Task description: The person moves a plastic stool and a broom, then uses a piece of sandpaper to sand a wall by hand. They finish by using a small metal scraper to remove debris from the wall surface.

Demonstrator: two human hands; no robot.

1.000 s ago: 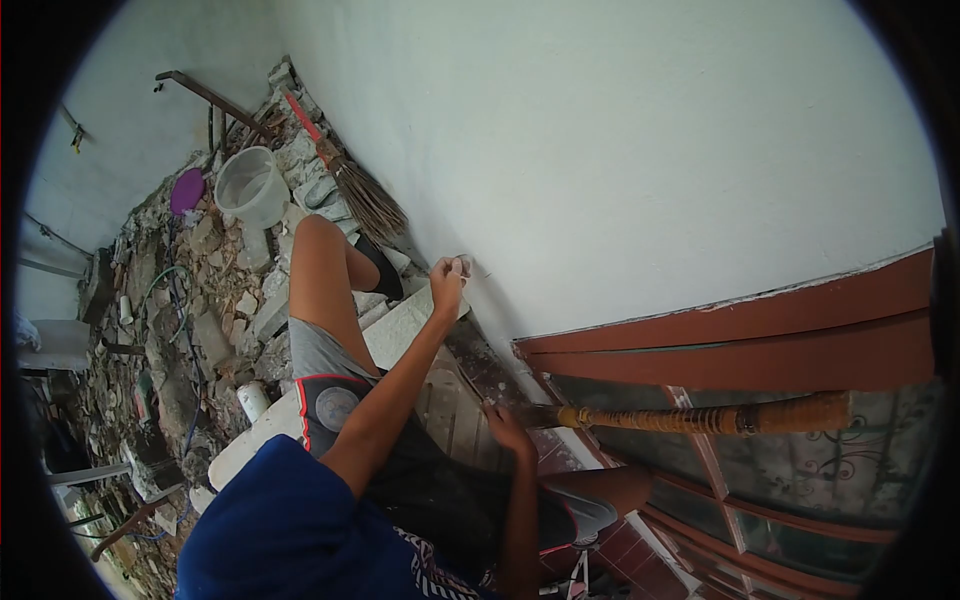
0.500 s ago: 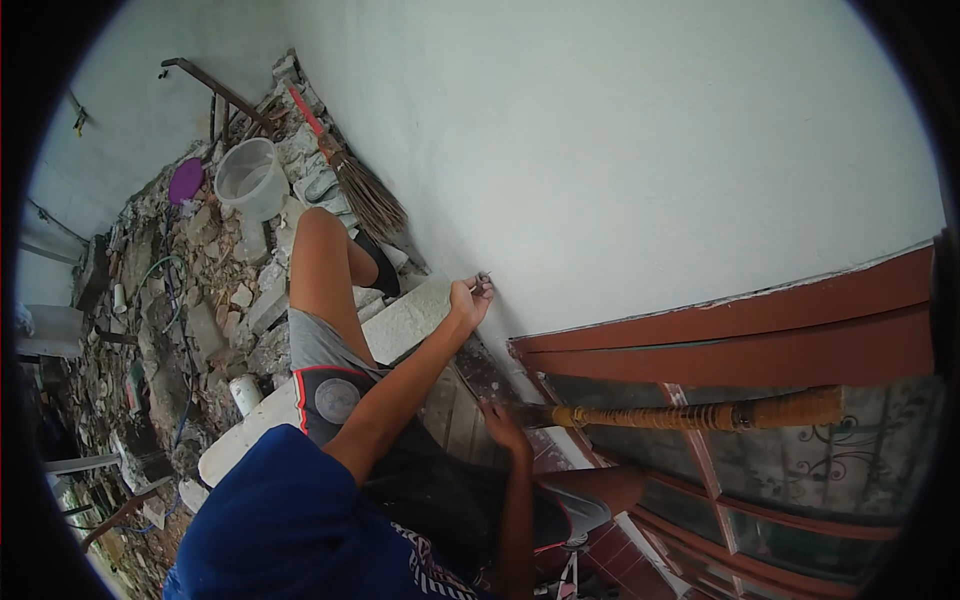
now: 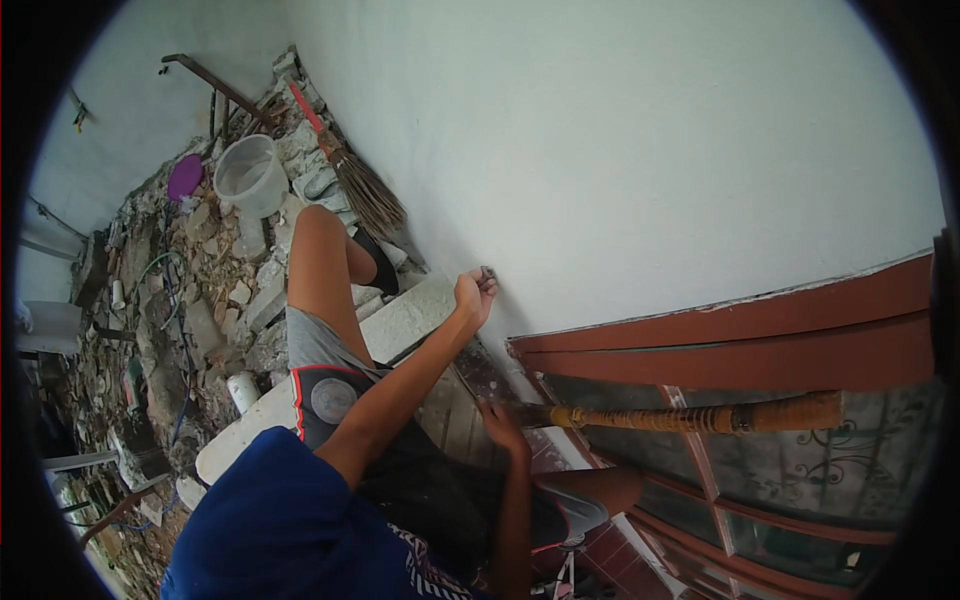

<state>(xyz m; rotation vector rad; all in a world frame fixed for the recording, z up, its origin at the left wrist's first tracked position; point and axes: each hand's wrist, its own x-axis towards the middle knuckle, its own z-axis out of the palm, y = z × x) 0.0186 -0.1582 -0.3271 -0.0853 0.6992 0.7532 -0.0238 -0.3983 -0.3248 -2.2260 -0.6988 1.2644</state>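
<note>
Against the white wall [image 3: 650, 150], my left hand [image 3: 476, 294] is closed, its fingers curled around something small and dark at the fingertips that I cannot make out. My right hand [image 3: 503, 428] is lower, above my lap, its fingers closed at the near end of a long pole [image 3: 680, 415] wrapped in yellowish-brown binding. The pole reaches right, across the view of the brown-framed window [image 3: 700, 440]. A pale block [image 3: 410, 318] lies just left of my left hand, beside my bent leg.
Broken stone and rubble [image 3: 205, 320] cover the ground at left. Among it are a clear plastic tub [image 3: 250, 178], a purple lid [image 3: 185, 178] and a white cylinder [image 3: 243, 392]. A twig broom [image 3: 365, 190] with a red handle leans by the wall.
My left hand has shifted slightly up and right along the wall, and its fingers look more tightly curled. My right hand and the pole have barely moved.
</note>
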